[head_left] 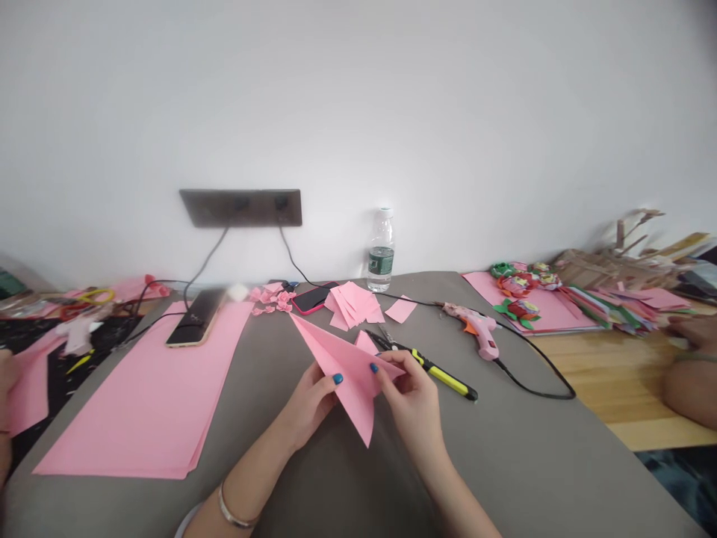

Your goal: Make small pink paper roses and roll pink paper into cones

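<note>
A folded sheet of pink paper (344, 366) is held up above the grey table by both of my hands. My left hand (311, 403) pinches its left side, thumb on top and the other fingers hidden behind. At the right side, my right hand (411, 388) grips the paper between thumb and fingers. The sheet has creases, and one pointed corner hangs down between the hands. Just beyond my right hand lie a yellow and black utility knife (445, 373) and dark-handled scissors (384, 341), partly covered by the paper and my fingers.
Large pink sheets (140, 403) with a phone (196, 317) on them lie left. Cut pink pieces (352, 302), a second phone (314, 299) and a water bottle (381, 250) stand behind. A corded glue gun (486, 340) and paper flowers (518, 288) are right. Other people's hands (694, 336) show at both edges.
</note>
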Demonstrator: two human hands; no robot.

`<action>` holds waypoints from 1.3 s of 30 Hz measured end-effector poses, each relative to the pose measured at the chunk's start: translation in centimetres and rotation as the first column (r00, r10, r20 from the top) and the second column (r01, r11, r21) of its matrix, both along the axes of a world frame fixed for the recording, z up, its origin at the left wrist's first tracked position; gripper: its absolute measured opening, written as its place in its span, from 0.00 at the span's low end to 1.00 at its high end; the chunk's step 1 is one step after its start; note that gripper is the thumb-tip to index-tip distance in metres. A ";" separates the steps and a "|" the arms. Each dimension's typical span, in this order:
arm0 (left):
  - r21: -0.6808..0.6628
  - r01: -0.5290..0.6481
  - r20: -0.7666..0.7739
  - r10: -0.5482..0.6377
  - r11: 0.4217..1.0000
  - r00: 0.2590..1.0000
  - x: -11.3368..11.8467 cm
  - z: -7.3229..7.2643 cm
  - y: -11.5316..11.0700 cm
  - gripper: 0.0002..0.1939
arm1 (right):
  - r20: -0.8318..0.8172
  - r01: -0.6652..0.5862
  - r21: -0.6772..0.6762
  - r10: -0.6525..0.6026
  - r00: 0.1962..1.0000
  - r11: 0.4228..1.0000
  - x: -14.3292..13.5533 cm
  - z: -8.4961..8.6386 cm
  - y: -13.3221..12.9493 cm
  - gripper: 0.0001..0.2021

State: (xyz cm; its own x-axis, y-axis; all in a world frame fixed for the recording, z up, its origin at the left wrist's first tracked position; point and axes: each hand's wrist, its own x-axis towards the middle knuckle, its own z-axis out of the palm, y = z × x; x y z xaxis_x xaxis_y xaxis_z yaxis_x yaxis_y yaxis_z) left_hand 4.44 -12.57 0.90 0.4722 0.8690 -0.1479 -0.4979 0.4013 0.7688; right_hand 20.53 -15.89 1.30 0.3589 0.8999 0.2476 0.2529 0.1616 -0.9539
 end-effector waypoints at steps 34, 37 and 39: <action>0.708 0.576 -0.697 0.530 0.408 0.482 -9.3 -1.5 3.0 0.09 | 0.680 -0.581 -0.144 0.507 0.530 0.801 2.7 -0.7 -0.3 0.12; 0.677 0.541 -0.735 0.446 0.499 0.510 -9.4 -1.1 3.2 0.08 | 0.705 -0.629 -0.124 0.514 0.488 0.767 3.0 -0.7 -0.7 0.13; 0.658 0.528 -0.751 0.417 0.537 0.512 -9.3 -1.0 3.4 0.07 | 0.712 -0.648 -0.126 0.523 0.468 0.751 3.0 -0.7 -0.8 0.13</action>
